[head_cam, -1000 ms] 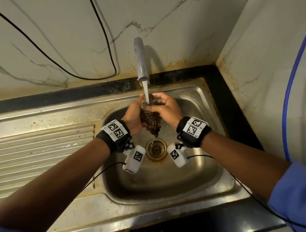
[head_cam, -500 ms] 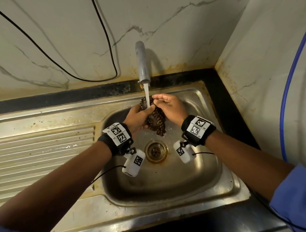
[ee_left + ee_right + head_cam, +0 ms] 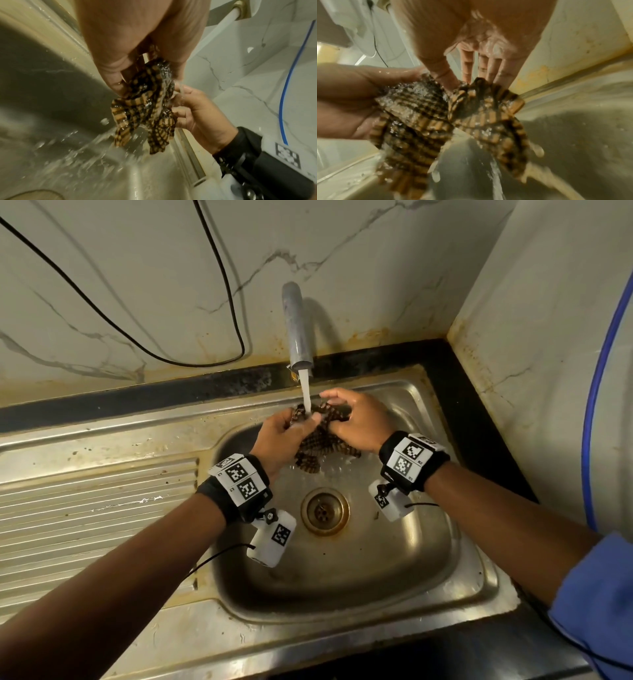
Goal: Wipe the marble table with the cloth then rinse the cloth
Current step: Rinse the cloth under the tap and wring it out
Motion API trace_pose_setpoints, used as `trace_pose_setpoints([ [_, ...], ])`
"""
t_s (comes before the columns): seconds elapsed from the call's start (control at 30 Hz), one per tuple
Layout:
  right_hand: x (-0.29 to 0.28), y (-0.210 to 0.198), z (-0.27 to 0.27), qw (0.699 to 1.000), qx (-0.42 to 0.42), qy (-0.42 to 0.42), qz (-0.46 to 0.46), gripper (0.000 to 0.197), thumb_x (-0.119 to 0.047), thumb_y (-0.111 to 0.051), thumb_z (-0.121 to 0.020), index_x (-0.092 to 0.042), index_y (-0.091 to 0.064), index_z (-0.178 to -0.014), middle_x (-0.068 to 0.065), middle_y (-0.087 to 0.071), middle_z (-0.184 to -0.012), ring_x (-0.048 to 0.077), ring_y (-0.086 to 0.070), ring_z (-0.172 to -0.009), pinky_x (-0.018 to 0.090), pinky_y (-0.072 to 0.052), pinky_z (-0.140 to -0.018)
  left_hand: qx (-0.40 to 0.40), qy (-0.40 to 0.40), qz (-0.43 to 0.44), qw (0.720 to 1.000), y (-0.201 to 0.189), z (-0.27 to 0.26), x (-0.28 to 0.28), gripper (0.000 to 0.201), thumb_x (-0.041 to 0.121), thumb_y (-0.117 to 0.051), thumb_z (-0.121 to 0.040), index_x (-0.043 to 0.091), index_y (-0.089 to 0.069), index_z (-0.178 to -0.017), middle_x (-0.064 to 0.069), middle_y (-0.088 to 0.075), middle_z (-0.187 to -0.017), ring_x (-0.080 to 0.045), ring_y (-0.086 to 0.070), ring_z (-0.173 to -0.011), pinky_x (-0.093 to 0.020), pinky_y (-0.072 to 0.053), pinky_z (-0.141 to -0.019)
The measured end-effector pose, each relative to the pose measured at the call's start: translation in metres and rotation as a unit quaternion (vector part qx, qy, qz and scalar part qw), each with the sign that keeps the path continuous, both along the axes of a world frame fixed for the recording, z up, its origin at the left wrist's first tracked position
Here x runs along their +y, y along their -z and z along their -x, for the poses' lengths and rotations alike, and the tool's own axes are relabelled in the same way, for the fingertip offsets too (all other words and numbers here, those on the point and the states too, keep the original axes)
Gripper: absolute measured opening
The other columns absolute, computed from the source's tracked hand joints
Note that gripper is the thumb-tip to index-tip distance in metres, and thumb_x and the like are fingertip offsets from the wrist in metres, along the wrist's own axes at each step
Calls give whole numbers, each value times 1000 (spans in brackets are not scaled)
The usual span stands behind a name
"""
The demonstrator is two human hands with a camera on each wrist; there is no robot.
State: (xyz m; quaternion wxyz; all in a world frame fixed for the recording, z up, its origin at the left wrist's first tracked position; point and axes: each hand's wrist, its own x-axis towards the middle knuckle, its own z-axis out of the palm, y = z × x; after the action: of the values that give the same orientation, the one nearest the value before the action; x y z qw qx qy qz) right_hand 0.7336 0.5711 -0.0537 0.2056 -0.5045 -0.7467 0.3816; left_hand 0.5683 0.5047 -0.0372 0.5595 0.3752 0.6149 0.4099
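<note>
Since half a second earlier, both hands had spread a bit, stretching out the wet brown-and-tan checked cloth (image 3: 317, 445) under the water stream (image 3: 305, 390) from the grey tap spout (image 3: 296, 328). Left hand (image 3: 279, 438) fingers were curled round the cloth's 9 o'clock end, right hand (image 3: 361, 424) fingers pinched the 3 o'clock end. It all hung over the stainless steel sink (image 3: 342, 577), at 12 o'clock from the round drain (image 3: 324, 511).
</note>
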Motion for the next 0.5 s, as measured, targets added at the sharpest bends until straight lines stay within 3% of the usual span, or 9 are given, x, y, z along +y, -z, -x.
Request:
trace_pose_setpoints([
  [0.07, 0, -2, -3, 999, -20, 25, -9, 39, -21, -66, -87, -32, -62, -124, -9, -65, -117, 6, -58, -101, 27, -50, -83, -28, 8, 5, 1000, -3, 1, 2, 34, 26, -61, -92, 4, -58, -119, -13, -67, -115, -27, -64, -107, -45, -54, -90],
  [0.17, -1, 4, -6, 998, -21, 0, 56, 29, -28, -67, -88, -30, -65, -117, -14, -64, -105, -2, -55, -90, 21, -45, -77, -63, 24, 19, 998, -6, 0, 2, 32, 21, -55, -96, 3, -54, -122, -19, -60, -123, -33, -59, -114, -49, -50, -97],
  [0.23, -4, 9, -6, 993, 1, -23, 118, 34, -32, -72, -84, -30, -62, -117, -9, -64, -108, 6, -59, -95, 29, -49, -83, -54, 46, 15, 997, -4, 0, 3, 29, 21, -56, -95, 7, -54, -121, -19, -59, -123, -34, -58, -115, -53, -47, -99],
  [0.3, -4, 15, -5, 993, -23, -39, 105, 27, -29, -72, -84, -29, -62, -110, -4, -68, -103, 14, -63, -95, 41, -52, -88, -2, 77, -9, 997, 1, 2, 3, 23, 22, -60, -92, 11, -59, -112, -18, -63, -118, -33, -60, -111, -54, -47, -98],
  [0.37, -2, 18, -6, 996, -59, -42, 59, 16, -28, -66, -89, -24, -66, -105, -4, -71, -98, 15, -65, -92, 43, -52, -88, 106, 107, -39, 988, 7, 7, 3, 15, 18, -63, -90, 13, -62, -104, -14, -67, -109, -28, -64, -106, -53, -49, -96],
  [0.43, -1, 19, -7, 997, -39, -52, 43, 21, -25, -60, -94, -21, -69, -112, -2, -72, -108, 16, -65, -102, 43, -50, -94, 183, 105, -50, 976, 11, 9, 3, 13, 16, -64, -90, 18, -63, -102, -8, -69, -104, -22, -65, -101, -49, -52, -94],
  [0.5, -4, 20, -7, 996, 22, -68, 47, 33, -15, -55, -96, -21, -62, -127, 0, -66, -126, 16, -59, -118, 39, -46, -102, 231, 86, -33, 969, 12, 7, 2, 20, 17, -61, -91, 22, -60, -110, -4, -68, -107, -20, -64, -100, -44, -53, -93],
])
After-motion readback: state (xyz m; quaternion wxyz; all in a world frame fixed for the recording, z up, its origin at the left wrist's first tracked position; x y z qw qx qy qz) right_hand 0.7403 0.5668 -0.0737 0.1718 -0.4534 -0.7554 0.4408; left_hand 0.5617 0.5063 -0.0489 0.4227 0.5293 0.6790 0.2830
